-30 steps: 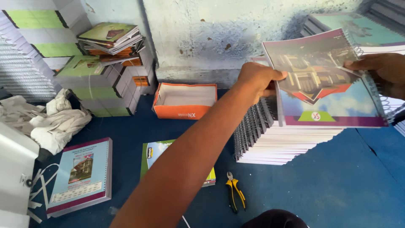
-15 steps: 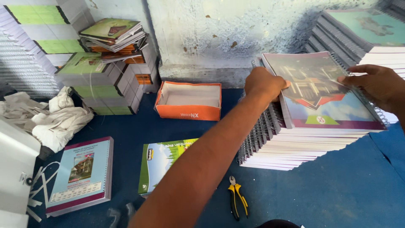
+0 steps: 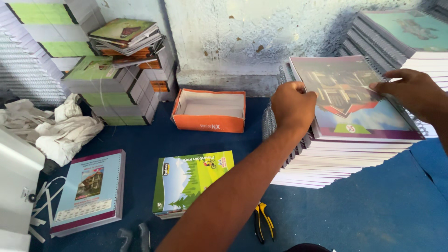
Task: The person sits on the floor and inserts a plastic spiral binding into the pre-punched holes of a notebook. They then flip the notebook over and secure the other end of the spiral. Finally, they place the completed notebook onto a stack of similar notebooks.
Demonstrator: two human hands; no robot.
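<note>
A spiral-bound notebook (image 3: 355, 100) with a purple-edged picture cover lies on top of a tall stack of notebooks (image 3: 326, 161) on the blue surface. My left hand (image 3: 293, 105) grips the notebook's left, spiral edge. My right hand (image 3: 410, 91) rests on its far right part, fingers spread over the cover. The notebook sits roughly flat on the stack.
An empty orange box (image 3: 210, 111) stands by the wall. A green notebook (image 3: 191, 179) and a light blue one (image 3: 91, 189) lie at the front left. Yellow-handled pliers (image 3: 263, 221) lie at the front edge. Notebook stacks (image 3: 116, 79) and crumpled white cloth (image 3: 60, 126) fill the left; another stack (image 3: 401, 35) stands right.
The notebook, held tilted above the stack a second ago, has come down flat onto the stack's top. Both hands have lowered with it.
</note>
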